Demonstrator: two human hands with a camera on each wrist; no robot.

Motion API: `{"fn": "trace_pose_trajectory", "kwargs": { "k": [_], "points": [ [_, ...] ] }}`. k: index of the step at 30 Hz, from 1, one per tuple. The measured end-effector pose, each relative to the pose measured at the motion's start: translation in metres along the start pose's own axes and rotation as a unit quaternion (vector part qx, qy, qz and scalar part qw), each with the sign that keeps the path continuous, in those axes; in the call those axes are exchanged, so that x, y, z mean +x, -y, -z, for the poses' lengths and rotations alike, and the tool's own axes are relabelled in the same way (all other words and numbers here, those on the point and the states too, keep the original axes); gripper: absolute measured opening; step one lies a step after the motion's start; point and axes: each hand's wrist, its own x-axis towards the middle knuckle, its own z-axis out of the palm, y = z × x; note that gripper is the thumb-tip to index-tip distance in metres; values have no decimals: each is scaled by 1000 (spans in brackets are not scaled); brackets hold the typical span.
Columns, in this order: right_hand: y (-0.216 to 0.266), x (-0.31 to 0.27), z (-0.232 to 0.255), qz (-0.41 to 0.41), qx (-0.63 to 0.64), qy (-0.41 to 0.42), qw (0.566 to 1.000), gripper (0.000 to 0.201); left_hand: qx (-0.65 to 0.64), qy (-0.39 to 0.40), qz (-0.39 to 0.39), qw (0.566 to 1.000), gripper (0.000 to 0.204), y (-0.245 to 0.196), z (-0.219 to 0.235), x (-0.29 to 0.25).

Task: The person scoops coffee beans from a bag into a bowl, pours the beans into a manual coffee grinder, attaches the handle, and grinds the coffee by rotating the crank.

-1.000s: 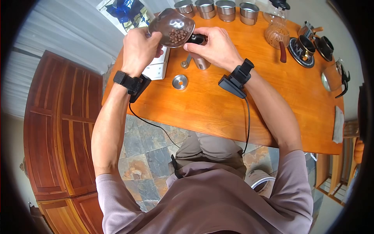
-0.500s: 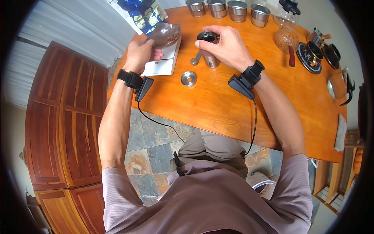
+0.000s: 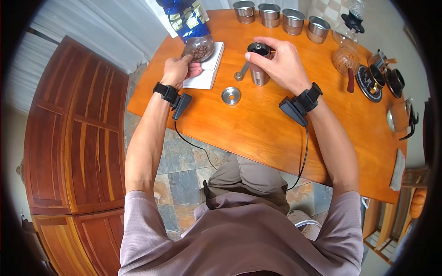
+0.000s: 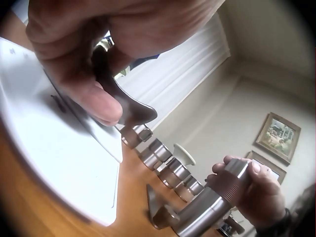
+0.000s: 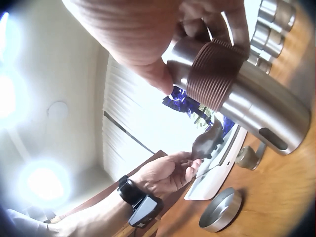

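My left hand [image 3: 177, 71] pinches the edge of a dark, glossy curved dish [image 4: 131, 109] between thumb and fingers. Coffee beans [image 3: 199, 52] lie in the dish, which is over the far part of a white scale [image 3: 199, 82]. To the right, my right hand [image 3: 286, 63] grips the top of a steel hand coffee grinder [image 5: 269, 106], thumb and fingers round its upper end above a ribbed brown band. The grinder stands upright on the table. Beside its base are its crank handle [image 3: 239, 75] and, nearer me, a round metal lid [image 3: 231, 96] with a central hole.
Behind the scale stands a blue and white bag [image 3: 189, 22]. Several steel cups [image 3: 293, 23] line the table's far edge. On the right are a glass coffee maker [image 3: 346, 59], dark cups on saucers [image 3: 371, 83], a glass pot [image 3: 399, 117] and a folded cloth [image 3: 397, 170].
My left hand has carried the dish of beans leftward from above the grinder to over the scale. The right hand has stayed at the grinder's top. The head view has shifted slightly.
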Motion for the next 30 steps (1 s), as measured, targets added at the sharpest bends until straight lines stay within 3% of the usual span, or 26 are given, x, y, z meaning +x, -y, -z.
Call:
{"fn": "trace_pose_trajectory", "kwargs": {
  "k": [2,5,8,12,14,15,17,20,30],
  "points": [
    [-4,0,-2,2,14,-7,1000,61,-5,-9,5,1000,39,5,4,-4],
    [-7,0,-4,3,14,-9,1000,60,-23,-81,-59,995,47,18,18,-26],
    [-11,0,-7,28,4,-17,999,59,71,-150,-154,974,40,52,45,-36],
    [-15,-2,-17,39,-47,-16,998,54,63,-167,-215,960,41,70,48,-52],
    [-16,-4,-16,68,-61,-21,996,49,185,-55,-218,957,55,67,40,-60],
    [-15,-5,-16,72,-76,-25,994,48,186,-57,-215,957,55,71,41,-60],
    [-17,-6,-16,76,-96,-26,992,45,319,-79,-204,922,78,80,42,-56],
    [-16,-7,-18,78,-96,-36,992,45,405,-48,-202,890,83,64,38,-64],
    [-18,-7,-20,89,-82,-35,992,47,487,-25,-180,855,75,52,38,-63]
  ]
}}
